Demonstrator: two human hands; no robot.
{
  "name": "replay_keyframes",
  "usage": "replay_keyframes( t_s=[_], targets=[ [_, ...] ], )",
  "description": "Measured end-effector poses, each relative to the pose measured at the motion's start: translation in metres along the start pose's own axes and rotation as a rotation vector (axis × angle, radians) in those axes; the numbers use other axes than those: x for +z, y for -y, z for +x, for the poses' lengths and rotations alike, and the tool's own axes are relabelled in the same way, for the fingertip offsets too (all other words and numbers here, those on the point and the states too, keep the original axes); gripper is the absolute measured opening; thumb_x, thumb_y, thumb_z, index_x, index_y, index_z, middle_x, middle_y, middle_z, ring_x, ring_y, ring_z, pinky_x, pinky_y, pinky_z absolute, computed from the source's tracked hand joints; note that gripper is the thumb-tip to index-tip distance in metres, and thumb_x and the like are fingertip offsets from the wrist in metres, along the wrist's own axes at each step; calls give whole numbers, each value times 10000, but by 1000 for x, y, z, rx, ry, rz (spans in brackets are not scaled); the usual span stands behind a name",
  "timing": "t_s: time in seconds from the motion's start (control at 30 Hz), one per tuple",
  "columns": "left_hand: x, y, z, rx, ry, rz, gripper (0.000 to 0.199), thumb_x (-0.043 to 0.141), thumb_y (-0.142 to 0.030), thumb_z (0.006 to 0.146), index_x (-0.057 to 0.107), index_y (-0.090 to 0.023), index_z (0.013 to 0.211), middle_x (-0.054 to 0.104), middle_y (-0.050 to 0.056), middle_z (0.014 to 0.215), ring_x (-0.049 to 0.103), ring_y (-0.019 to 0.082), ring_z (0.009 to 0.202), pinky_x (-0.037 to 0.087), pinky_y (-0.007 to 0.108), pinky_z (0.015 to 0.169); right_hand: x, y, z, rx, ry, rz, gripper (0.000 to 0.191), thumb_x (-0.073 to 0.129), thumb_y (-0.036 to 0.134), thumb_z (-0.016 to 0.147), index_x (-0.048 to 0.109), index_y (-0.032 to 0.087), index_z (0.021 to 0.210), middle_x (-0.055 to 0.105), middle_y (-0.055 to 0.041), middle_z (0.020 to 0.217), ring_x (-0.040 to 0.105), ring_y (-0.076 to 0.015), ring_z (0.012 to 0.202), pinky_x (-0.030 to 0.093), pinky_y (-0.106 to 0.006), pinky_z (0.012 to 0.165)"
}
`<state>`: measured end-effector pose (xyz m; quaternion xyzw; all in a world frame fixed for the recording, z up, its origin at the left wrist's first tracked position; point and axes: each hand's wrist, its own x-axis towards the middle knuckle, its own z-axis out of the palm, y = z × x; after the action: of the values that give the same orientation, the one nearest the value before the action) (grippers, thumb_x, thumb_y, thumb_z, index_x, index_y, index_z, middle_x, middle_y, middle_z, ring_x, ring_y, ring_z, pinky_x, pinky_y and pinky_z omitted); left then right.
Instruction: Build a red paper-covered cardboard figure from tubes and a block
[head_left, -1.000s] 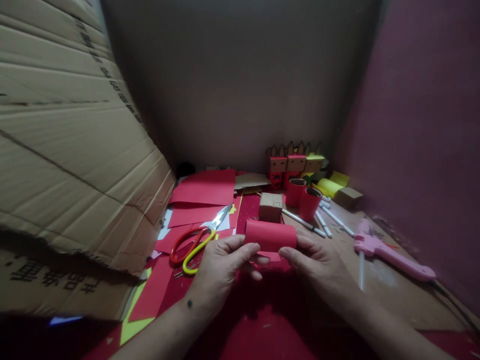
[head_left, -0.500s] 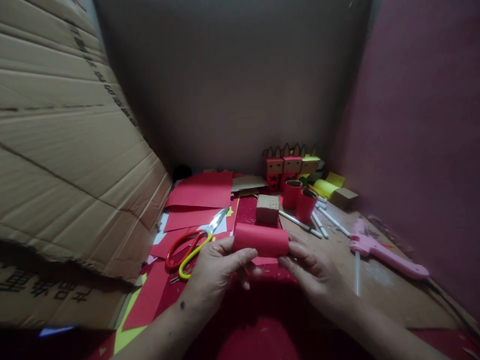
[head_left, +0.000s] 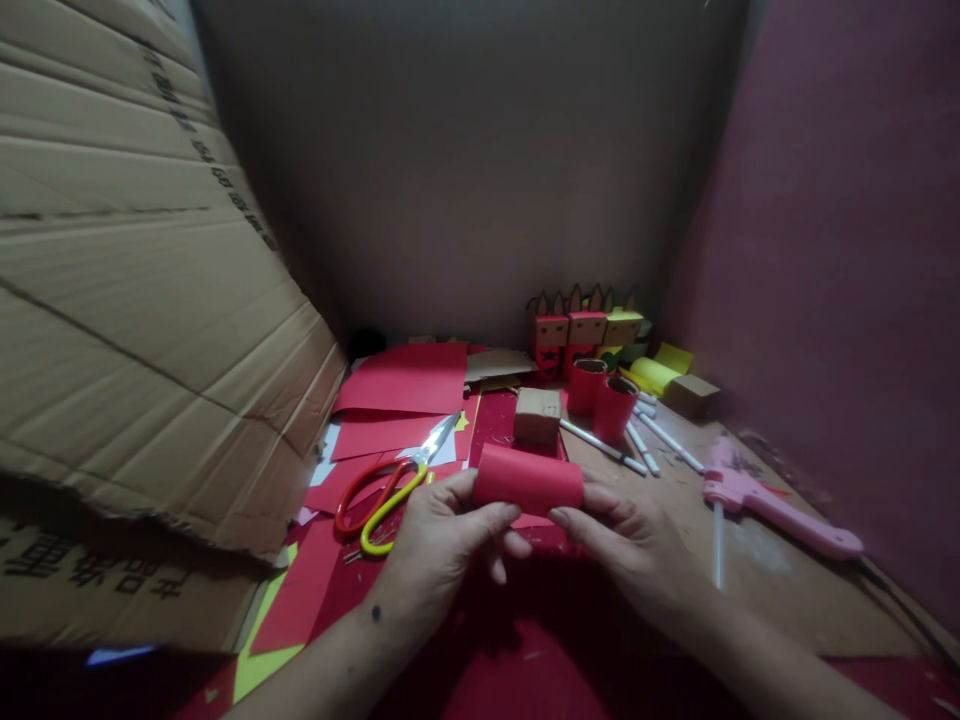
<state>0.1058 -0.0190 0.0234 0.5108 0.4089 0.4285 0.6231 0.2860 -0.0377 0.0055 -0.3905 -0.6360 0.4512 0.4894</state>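
A red paper tube (head_left: 529, 480) lies sideways between my two hands, just above the red table. My left hand (head_left: 454, 530) is closed around its left end, thumb along the lower front edge. On the right end, my right hand (head_left: 615, 520) grips with the thumb in front and the fingers at the tube's end. Scissors (head_left: 397, 490) with one red and one yellow handle lie beside my left hand. A small cardboard box (head_left: 537, 415) sits just behind the tube. Two upright red tubes (head_left: 616, 408) stand beyond my right hand.
Red paper sheets (head_left: 405, 380) spread on the left, near a large cardboard sheet (head_left: 150, 300). White markers (head_left: 604, 445) and a pink glue gun (head_left: 780, 510) lie on a board at right. Several animal-like paper figures (head_left: 585, 330) stand at the back beside a yellow roll (head_left: 654, 375).
My right thumb has slid inward onto the lower front edge of the tube. The tube and both hands have shifted slightly right in view; the scene has shifted a little too.
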Motion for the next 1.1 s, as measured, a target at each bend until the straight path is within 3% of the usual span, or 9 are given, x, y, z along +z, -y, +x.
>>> replay_keyframes(
  t_s=[0.13, 0.23, 0.4, 0.5, 0.63, 0.77, 0.87, 0.97, 1.1],
  targets=[
    [0, 0, 1, 36, 0, 1, 251, 682, -258, 718, 630, -104, 910, 664, 36, 517, 531, 104, 370, 415, 178, 368, 0, 2, 0, 20, 34, 79, 288, 536, 254, 896, 643, 307, 1158, 641, -25, 1162, 605, -212, 1031, 466, -338, 902],
    [5, 1, 1, 33, -54, 25, 247, 713, -264, 676, 621, -111, 845, 638, 15, 481, 538, 109, 378, 397, 163, 342, 4, 3, -1, 1, 61, 83, 319, 551, 222, 878, 626, 279, 1183, 615, -43, 1198, 566, -226, 1091, 436, -364, 946],
    [9, 3, 0, 0, -115, 45, 204, 720, -281, 672, 624, -112, 733, 611, 4, 425, 448, 62, 296, 329, 136, 315, 12, 4, 0, 60, -41, 89, 211, 642, 307, 823, 709, 255, 1016, 671, -42, 1020, 601, -216, 968, 476, -328, 832],
    [4, 5, 2, -16, -43, 40, 213, 675, -302, 737, 648, -104, 811, 632, 20, 441, 433, 56, 278, 309, 133, 309, 11, 5, 2, 136, -78, 184, 148, 644, 308, 822, 739, 247, 919, 659, 0, 781, 597, -144, 744, 471, -248, 684],
    [-5, 7, 4, -4, 54, -52, 211, 602, -323, 813, 595, -114, 790, 671, 64, 484, 471, 77, 263, 317, 137, 298, 5, 3, 5, 245, -73, 266, 205, 652, 350, 813, 728, 206, 936, 566, 32, 571, 447, -71, 512, 357, -184, 498],
    [-8, 5, 5, 11, 146, -156, 209, 504, -324, 892, 536, -136, 806, 704, 107, 547, 535, 106, 282, 359, 135, 304, -2, -3, 5, 282, -35, 348, 259, 683, 360, 777, 722, 134, 897, 595, -2, 587, 423, -59, 488, 328, -178, 470],
    [-8, 2, 5, 29, 225, -235, 187, 458, -305, 918, 531, -133, 908, 712, 117, 577, 593, 136, 345, 438, 169, 349, -6, -6, 6, 293, -22, 508, 230, 708, 309, 742, 722, 124, 879, 600, -7, 598, 447, -62, 488, 359, -176, 466],
    [-7, 0, 4, 34, 282, -269, 176, 462, -315, 921, 503, -148, 882, 723, 136, 632, 630, 150, 401, 479, 192, 404, -7, -6, 7, 308, -57, 614, 234, 719, 236, 706, 719, 134, 917, 606, -3, 594, 487, -79, 510, 407, -187, 485],
    [-3, 1, 1, 34, 326, -180, 144, 530, -218, 887, 534, -128, 1000, 725, 107, 646, 635, 129, 429, 488, 177, 435, 0, 1, 6, 276, -62, 543, 264, 739, 234, 714, 705, 159, 965, 681, -18, 710, 574, -89, 584, 443, -174, 526]
  ],
)
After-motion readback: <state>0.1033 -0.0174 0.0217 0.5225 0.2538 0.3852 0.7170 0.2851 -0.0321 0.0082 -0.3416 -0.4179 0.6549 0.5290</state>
